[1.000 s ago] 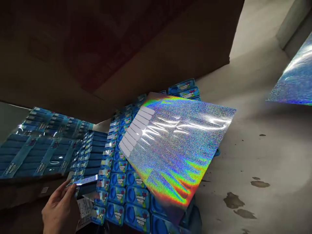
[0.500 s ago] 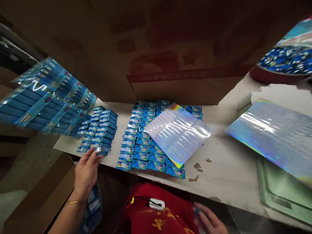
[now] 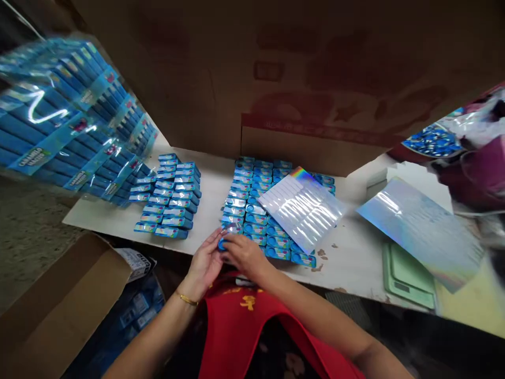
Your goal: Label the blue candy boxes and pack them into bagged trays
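Both hands meet at the table's front edge, just before the rows of blue boxes. My left hand (image 3: pixel 205 259) is closed, palm side up, on a small blue piece (image 3: pixel 222 243). Over it bends my right hand (image 3: pixel 246 256), its fingertips pinching the same piece. Fingers cover most of it, so its full shape is hidden. Beyond the hands lie rows of small blue printed boxes (image 3: pixel 255 229), several with a round recess on top. A shiny, holographic sticker sheet (image 3: pixel 303 205) rests across their right side. Stacks of similar blue boxes (image 3: pixel 173 221) stand to the left.
A large cardboard carton (image 3: pixel 300 68) walls off the back. Plastic-wrapped blue packs (image 3: pixel 71 126) stand at left. An open carton (image 3: pixel 63 310) sits below the table. At right are another shiny sheet (image 3: pixel 418 231), a green scale (image 3: pixel 410 273) and a tub of blue pieces (image 3: pixel 432 142).
My left hand has moved right, away from the front of the left stacks. My right hand has risen from beside my lap to join it. The view has shifted.
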Available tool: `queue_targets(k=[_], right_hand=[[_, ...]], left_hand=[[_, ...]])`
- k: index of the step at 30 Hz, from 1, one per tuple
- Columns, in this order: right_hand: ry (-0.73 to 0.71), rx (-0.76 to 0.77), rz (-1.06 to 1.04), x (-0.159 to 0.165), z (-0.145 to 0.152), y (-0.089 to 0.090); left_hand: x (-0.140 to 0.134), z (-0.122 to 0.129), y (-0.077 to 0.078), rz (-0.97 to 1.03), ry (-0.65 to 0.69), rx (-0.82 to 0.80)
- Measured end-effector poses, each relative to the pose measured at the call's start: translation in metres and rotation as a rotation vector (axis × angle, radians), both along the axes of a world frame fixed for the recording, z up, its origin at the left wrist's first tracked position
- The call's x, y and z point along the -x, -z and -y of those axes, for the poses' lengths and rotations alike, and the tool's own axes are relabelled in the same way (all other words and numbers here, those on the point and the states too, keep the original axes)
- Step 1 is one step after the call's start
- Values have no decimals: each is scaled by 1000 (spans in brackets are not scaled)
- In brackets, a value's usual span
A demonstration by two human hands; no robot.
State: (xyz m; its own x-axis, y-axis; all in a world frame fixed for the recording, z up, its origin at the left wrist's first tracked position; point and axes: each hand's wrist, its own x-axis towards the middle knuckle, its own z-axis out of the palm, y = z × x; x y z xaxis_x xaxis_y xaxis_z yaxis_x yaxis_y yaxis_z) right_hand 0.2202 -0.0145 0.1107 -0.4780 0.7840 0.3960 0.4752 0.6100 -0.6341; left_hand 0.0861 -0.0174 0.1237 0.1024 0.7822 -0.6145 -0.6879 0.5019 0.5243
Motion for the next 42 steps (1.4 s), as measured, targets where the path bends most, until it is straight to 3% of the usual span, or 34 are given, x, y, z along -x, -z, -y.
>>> queue_targets(k=[7,15,20,28,32,34,37,40,42], right_hand=[[205,324,-243,32,-12,0],[238,339,-135,47,-32,6],[145,370,-206,41,-31,14],[-203,210,122,28,-19,20],[-257,222,91,27,-20,15],[-165,295,-50,22,-26,9],[105,502,-271,-1,-56,7],[371,732,-414,-34,-120,15],[515,776,-414,-52,-174,22]], left_hand=[[37,-26,10,54,85,1],[42,-37,26,198,77,108],[36,-35,32,217,60,161],[28,-17,25,131,-88,363],[29,-19,18,96,-171,371],[31,-25,12,59,-210,301],[39,-34,2,-62,-249,183],[51,-41,-5,-215,-242,139],[58,-44,-5,-309,-240,118]])
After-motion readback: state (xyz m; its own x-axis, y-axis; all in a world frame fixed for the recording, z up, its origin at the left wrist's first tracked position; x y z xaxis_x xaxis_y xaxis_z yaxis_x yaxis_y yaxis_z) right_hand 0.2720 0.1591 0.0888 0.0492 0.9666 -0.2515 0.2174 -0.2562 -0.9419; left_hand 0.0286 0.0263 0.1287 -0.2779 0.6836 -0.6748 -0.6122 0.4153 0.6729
